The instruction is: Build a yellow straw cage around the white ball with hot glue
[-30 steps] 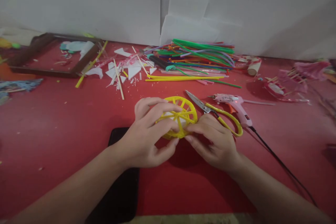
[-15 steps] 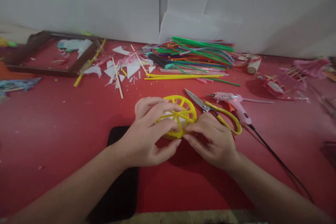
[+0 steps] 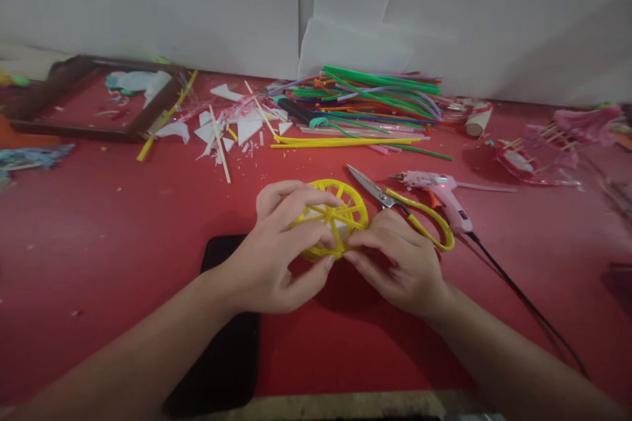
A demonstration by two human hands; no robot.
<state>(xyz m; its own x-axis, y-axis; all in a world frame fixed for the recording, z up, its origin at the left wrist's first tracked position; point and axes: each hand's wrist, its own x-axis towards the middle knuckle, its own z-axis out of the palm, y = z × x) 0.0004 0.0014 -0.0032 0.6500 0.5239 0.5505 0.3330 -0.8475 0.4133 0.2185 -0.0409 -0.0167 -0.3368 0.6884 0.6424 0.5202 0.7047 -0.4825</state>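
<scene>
Between my hands is a yellow spoked wheel-like frame (image 3: 340,216), with something white showing inside it. My left hand (image 3: 291,247) wraps its left side, fingers over the top and thumb at the near rim. At the near right rim, my right hand (image 3: 399,256) pinches the edge between thumb and finger; what lies between those fingertips is hidden. Yellow-handled scissors (image 3: 419,214) lie just beyond my right hand, blades pointing up and left. Beside them rests a pink glue gun (image 3: 437,191). Under my left forearm lies a black phone-like slab (image 3: 230,355).
Farther back, a pile of coloured pipe cleaners (image 3: 375,95) lies by the wall. White scraps and sticks (image 3: 232,131) are scattered left of it. A dark wooden frame (image 3: 74,128) sits at far left, a pink stick model (image 3: 548,145) at right. The glue gun's cord (image 3: 528,309) runs toward the near right.
Both hands stay on the yellow frame, which has shifted very slightly to the left. My left thumb has drawn back a little from the right fingertips.
</scene>
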